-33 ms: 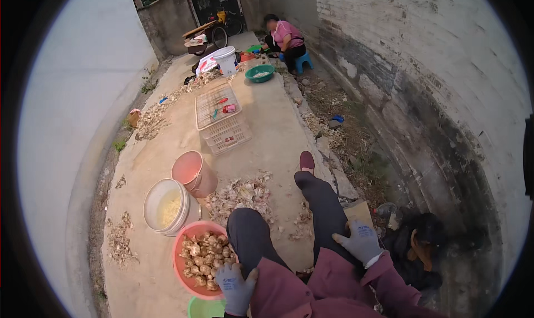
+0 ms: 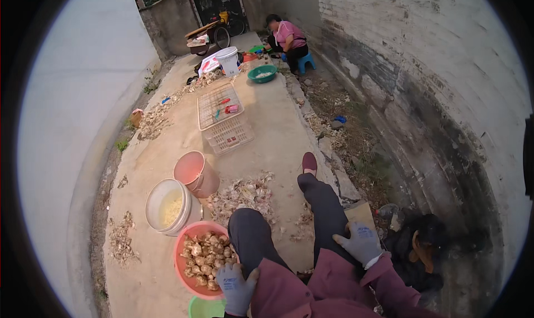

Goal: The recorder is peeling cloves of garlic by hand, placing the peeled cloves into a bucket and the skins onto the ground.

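Observation:
Both my hands wear grey gloves and hold nothing. My left hand [image 2: 237, 288] rests on my left thigh, thumb apart, beside the rim of a pink basin [image 2: 179, 260]. Brown-skinned garlic bulbs [image 2: 207, 259] fill much of that basin. Over my right thigh lies my right hand [image 2: 360, 243], open, with its thumb spread toward the left. Part of a green basin [image 2: 204, 308] shows below the pink one. Past the pink basin stands a white bucket [image 2: 151, 208] with pale peeled cloves [image 2: 172, 210] in it, and a reddish bucket [image 2: 203, 181] touches its far side.
Garlic skins [image 2: 245, 198] lie heaped before my knees. Farther off are an upturned plastic crate [image 2: 228, 134], a teal basin [image 2: 261, 79] and a white lidded bucket [image 2: 227, 61]. A person [image 2: 290, 42] sits on a blue stool. Dark cloth [image 2: 411, 251] lies at my right.
The surroundings sit very slightly farther right and lower in the picture. My hands keep the same place on my thighs.

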### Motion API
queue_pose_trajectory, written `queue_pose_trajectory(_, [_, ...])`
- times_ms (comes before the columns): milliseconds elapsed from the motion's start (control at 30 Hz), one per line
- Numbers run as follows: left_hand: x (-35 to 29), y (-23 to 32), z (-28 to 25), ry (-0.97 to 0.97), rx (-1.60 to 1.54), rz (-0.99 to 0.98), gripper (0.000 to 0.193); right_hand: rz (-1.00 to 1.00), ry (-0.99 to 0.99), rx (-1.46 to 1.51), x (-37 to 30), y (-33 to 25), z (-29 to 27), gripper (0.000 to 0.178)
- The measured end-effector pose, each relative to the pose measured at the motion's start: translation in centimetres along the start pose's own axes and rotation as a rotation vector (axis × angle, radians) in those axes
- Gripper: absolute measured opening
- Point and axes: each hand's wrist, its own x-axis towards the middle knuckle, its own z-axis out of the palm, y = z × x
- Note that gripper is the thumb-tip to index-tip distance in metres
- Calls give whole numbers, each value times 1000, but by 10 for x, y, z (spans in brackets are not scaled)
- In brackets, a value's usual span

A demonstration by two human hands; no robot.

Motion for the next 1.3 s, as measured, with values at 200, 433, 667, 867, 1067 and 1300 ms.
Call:
queue_pose_trajectory(200, [4,18,-13,-103,4,87,29,18,-38,-20,15,12,24,45])
queue_pose_trajectory(433, [4,14,-20,-154,-12,157,25,-81,-133,-151,27,10,22,36])
queue_pose_trajectory(667, [21,14,18,-254,-83,371,18,-118,-202,-121,32,14,10,33])
queue_pose_trajectory(867, [-22,-3,-7,-634,-363,521,16,-194,-508,45,8,12,-34,34])
queue_pose_trajectory(1067, [-37,-28,-10,-720,-372,412,18,-180,-797,10,-43,22,-46,39])
queue_pose_trajectory(1300, [-36,-48,-22,-502,-507,120,19,-218,-464,-100,-34,15,-43,37])
